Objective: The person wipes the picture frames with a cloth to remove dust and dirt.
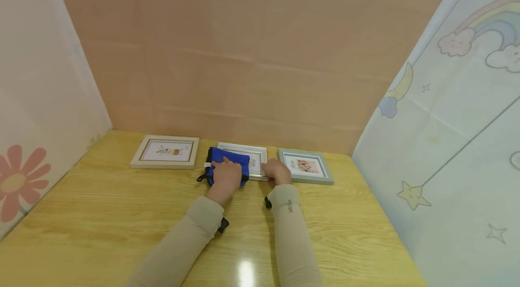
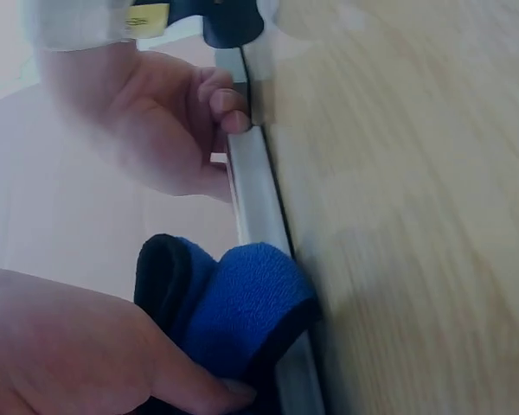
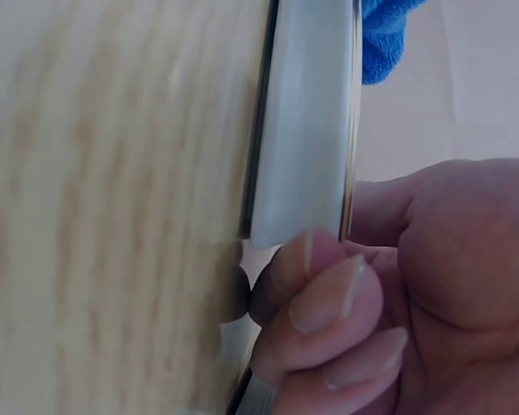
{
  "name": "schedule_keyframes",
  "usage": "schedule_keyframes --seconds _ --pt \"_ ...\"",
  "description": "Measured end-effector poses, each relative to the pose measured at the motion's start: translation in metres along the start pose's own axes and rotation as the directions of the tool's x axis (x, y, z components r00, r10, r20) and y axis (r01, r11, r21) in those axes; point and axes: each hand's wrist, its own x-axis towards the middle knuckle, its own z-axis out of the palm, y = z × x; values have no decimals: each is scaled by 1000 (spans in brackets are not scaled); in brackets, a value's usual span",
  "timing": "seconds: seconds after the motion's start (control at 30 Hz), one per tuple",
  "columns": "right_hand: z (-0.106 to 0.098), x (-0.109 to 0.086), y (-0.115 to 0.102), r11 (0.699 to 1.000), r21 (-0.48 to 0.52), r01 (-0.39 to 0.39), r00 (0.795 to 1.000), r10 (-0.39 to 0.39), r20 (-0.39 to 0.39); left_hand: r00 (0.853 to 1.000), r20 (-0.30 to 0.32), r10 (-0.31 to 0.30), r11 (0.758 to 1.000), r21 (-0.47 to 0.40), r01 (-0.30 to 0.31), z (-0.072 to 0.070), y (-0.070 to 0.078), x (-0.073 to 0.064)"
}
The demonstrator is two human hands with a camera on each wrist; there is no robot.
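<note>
A silver-edged picture frame [image 1: 258, 157] lies on the table in the middle of a row of three. Over its left part is a folded blue cloth [image 1: 239, 159] with black trim and a small loop. My left hand [image 1: 226, 175] holds the cloth down on the frame; the left wrist view shows its thumb along the folded cloth [image 2: 258, 290]. With curled fingers, my right hand [image 1: 278, 172] grips the frame's near right corner. Seen from the right wrist, these fingertips [image 3: 320, 307] wrap the end of the frame's side. The left fingertips' underside is hidden.
A beige picture frame [image 1: 136, 160] lies to the left, and a grey-green one [image 1: 327, 174] lies close by my right hand. Behind them rises a brown-orange covered wall [image 1: 252, 52]. The wooden table [image 1: 101, 219] stretches towards me, with patterned side walls left and right.
</note>
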Motion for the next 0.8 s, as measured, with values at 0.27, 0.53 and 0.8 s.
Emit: schedule_keyframes --seconds 0.27,0.53,0.8 --pt "0 10 5 1000 -7 21 1000 -20 24 996 12 92 990 106 -93 23 18 23" --pt "7 27 9 998 -60 2 1000 -1 12 1000 -12 -15 999 -39 15 19 5 22" --pt "13 55 24 998 -59 -14 999 17 40 995 32 -90 995 -43 91 10 -10 25"
